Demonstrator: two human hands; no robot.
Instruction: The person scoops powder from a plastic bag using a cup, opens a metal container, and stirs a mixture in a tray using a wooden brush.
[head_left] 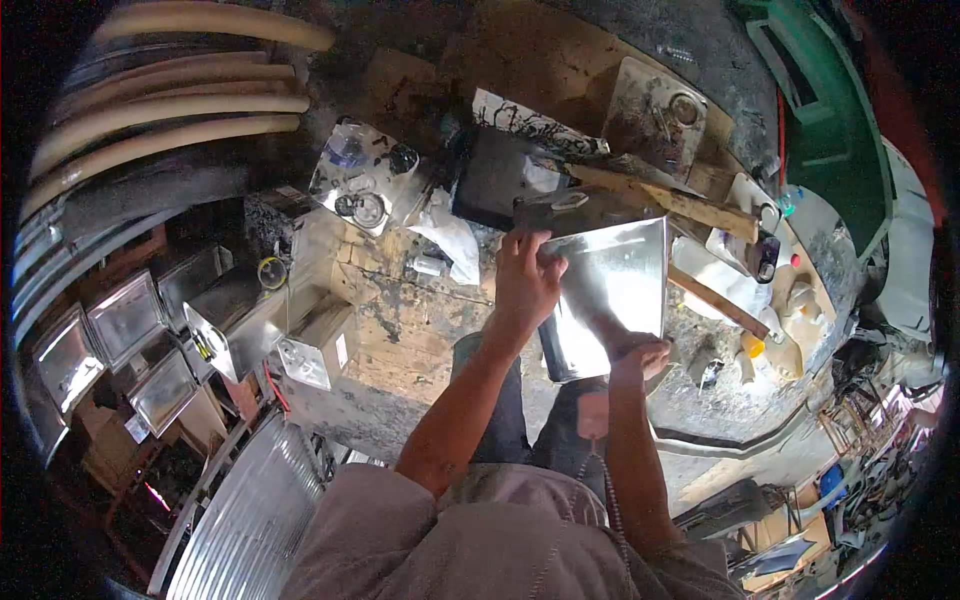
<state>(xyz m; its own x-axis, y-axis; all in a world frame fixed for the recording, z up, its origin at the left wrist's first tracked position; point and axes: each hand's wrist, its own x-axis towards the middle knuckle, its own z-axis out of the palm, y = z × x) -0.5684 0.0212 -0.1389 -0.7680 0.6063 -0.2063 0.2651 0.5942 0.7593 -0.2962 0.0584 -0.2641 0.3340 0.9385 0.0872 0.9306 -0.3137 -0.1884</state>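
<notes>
A shiny rectangular metal box (590,300) stands in front of me, its bright face tilted toward my body and its left side darker. At its upper left edge, my left hand (530,275) grips it, fingers over the rim and thumb on the face. My right hand (640,358) is closed against the lower right edge of the box; what its curled fingers hold, if anything, is hidden. A wooden bar (670,200) lies just behind the box, and a second wooden strip (720,300) extends out to its right.
Left of the box are a white rag (448,235), a small metal can (428,265) and a stained container (365,175). Another metal box (315,345) stands farther left, near shiny trays (125,320). A yellow-capped bottle (752,345) lies at right. A green metal housing (830,130) rises behind.
</notes>
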